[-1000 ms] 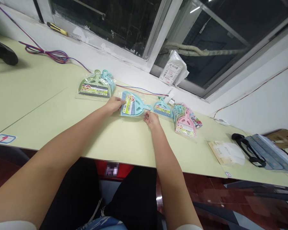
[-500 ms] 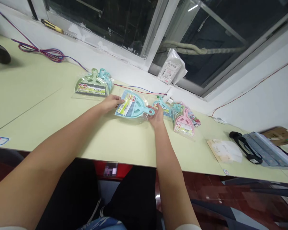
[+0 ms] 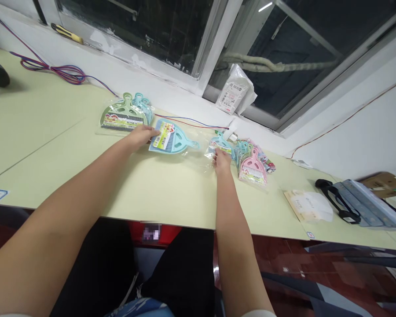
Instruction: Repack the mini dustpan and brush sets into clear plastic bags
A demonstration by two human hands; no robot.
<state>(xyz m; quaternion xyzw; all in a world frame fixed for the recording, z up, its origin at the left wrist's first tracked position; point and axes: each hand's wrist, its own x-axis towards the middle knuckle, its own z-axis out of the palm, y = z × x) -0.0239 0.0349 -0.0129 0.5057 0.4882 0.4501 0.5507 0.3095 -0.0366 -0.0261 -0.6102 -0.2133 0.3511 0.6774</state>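
My left hand (image 3: 142, 135) is closed on the wide end of a light blue dustpan-and-brush set (image 3: 180, 142), lifted over the table and tilted. A clear plastic bag (image 3: 202, 159) stretches from that set's handle end across to my right hand (image 3: 222, 160), whose fingers pinch its far end. Just behind my right hand lies another blue dustpan set (image 3: 221, 143). Farther right is a pink dustpan set (image 3: 253, 167) on a small pile of wrapped ones. Behind my left hand, a green dustpan set (image 3: 125, 116) rests with blue ones.
The pale table (image 3: 165, 193) runs along a white wall and windows. Coiled cable (image 3: 66, 74) lies at the back left; a screwdriver (image 3: 67, 34) is on the ledge. A white plastic packet (image 3: 236, 92) leans at the window. Right are a paper packet (image 3: 308, 206) and a blue-grey box (image 3: 366, 204).
My right hand has moved off the dustpan's handle and slightly right, drawing the clear bag out taut. My left hand has shifted left with the blue set.
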